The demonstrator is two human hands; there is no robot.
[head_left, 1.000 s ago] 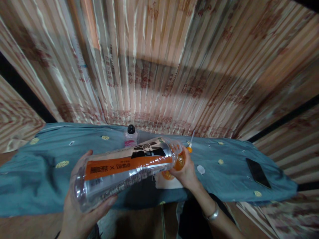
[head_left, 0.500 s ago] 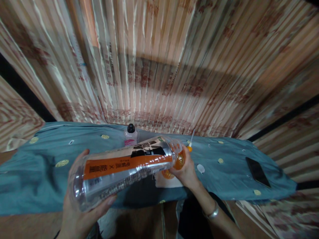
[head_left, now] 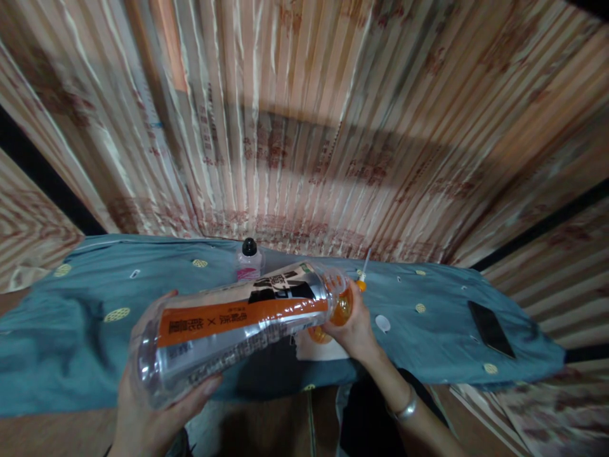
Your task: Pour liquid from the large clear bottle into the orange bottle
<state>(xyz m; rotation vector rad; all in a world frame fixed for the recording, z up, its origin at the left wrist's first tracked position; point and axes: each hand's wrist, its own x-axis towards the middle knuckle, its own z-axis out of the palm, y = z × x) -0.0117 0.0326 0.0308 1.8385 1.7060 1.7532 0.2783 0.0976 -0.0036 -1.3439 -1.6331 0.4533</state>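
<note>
A large clear drink bottle [head_left: 247, 314] with an orange, silver and black label lies tilted across the middle, its base at the left and lower than its neck. My left hand [head_left: 152, 400] is wrapped around the base from below. At the neck end, my right hand [head_left: 354, 327] grips a see-through orange bottle [head_left: 343, 309], whose mouth is hidden behind the drink bottle and my fingers. The two bottles meet or overlap there; I cannot tell whether they touch. Just beyond lies an orange pump top with a thin tube [head_left: 362, 284].
A small clear bottle with a black cap [head_left: 249, 257] stands behind the drink bottle. A white sheet [head_left: 316, 349] lies under the hands. To the right a dark phone [head_left: 490, 328] rests on the green patterned cloth [head_left: 428, 343]. A striped curtain [head_left: 304, 146] hangs behind.
Both hands keep their grips on the two bottles. The drink bottle has shifted very slightly; the view has moved a little.
</note>
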